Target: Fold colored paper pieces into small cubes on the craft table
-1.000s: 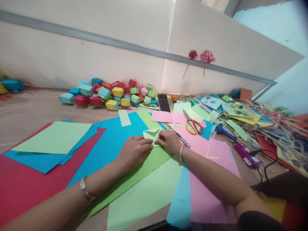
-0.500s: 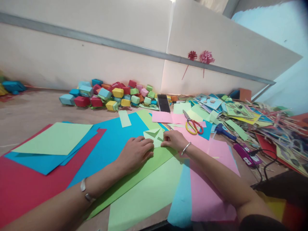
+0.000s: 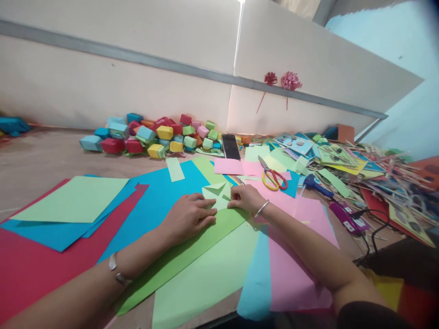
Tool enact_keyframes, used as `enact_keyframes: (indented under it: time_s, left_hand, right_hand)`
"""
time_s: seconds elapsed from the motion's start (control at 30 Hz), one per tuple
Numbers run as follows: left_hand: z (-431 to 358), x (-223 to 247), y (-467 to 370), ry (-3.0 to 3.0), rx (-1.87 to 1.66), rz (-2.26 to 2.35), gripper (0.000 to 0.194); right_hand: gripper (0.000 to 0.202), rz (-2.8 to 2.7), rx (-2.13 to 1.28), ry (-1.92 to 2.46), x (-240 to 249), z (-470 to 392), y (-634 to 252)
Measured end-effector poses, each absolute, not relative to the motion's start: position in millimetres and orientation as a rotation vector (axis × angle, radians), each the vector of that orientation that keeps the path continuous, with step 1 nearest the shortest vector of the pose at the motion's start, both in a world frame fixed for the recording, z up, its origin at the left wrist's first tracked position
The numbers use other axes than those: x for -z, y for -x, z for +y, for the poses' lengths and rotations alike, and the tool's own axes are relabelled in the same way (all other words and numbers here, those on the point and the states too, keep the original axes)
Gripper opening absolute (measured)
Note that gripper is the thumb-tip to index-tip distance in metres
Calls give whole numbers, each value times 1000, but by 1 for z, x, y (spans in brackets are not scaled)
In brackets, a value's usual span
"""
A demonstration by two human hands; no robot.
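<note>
We see a small pale green folded paper [image 3: 217, 193], creased into a pointed envelope-like shape, lying flat on a bright green sheet [image 3: 192, 246], at twelve o'clock of it.
</note>
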State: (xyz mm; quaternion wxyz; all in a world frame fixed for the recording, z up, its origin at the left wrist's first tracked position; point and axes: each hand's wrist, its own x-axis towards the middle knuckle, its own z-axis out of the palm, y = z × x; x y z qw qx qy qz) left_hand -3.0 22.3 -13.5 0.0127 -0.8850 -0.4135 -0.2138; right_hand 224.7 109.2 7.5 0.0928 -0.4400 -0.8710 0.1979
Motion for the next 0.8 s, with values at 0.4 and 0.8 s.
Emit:
enact_keyframes:
  time_s: [0.4, 0.8]
  left_hand:
    - [24, 10, 10, 2882, 931, -1265, 27]
    - [27, 12, 7, 2870, 859, -1235, 23]
  right_hand:
    - [25, -2592, -549, 1247, -4, 109, -225]
    - [12, -2658, -386, 982, -4, 101, -229]
